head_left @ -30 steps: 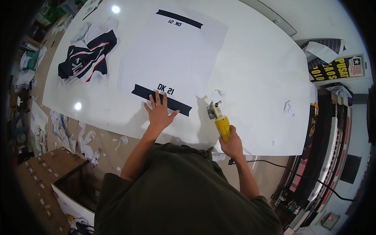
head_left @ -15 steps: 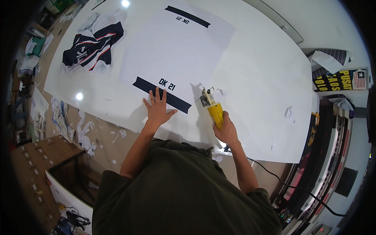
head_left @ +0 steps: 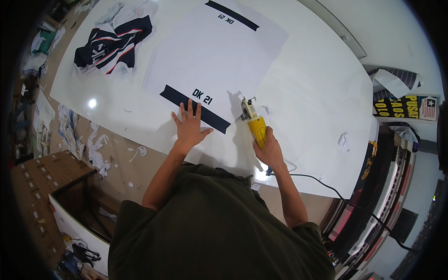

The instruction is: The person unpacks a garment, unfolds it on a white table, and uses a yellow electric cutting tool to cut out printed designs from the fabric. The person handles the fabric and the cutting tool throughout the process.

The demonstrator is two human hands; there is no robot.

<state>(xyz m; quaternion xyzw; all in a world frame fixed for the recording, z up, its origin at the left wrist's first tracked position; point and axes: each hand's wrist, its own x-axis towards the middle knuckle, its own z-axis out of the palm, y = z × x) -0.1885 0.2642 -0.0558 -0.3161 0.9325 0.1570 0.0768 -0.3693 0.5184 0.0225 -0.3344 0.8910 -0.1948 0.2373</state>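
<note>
My left hand (head_left: 189,129) lies flat with its fingers spread on the near edge of a large white printed fabric sheet (head_left: 210,51). Its fingertips press on a dark navy strip (head_left: 214,121) printed along that edge, below some dark lettering. In my right hand (head_left: 272,151) is a yellow electric rotary fabric cutter (head_left: 257,130), gripped by its body. The cutter's metal head and blade guard stand just right of the strip's right end, over the white table (head_left: 322,107). Whether the blade touches the fabric cannot be made out.
A crumpled navy, white and red jersey piece (head_left: 114,46) lies at the table's far left. A black power cord (head_left: 326,184) runs from the cutter off to the right. White scraps (head_left: 344,142) rest on the table's right side. Cardboard boxes (head_left: 42,186) stand at lower left.
The cutter has tilted slightly, its head now closer to the strip's right end. My left hand stays on the strip. The power cord has lifted onto the table edge; the whole view has shifted a little.
</note>
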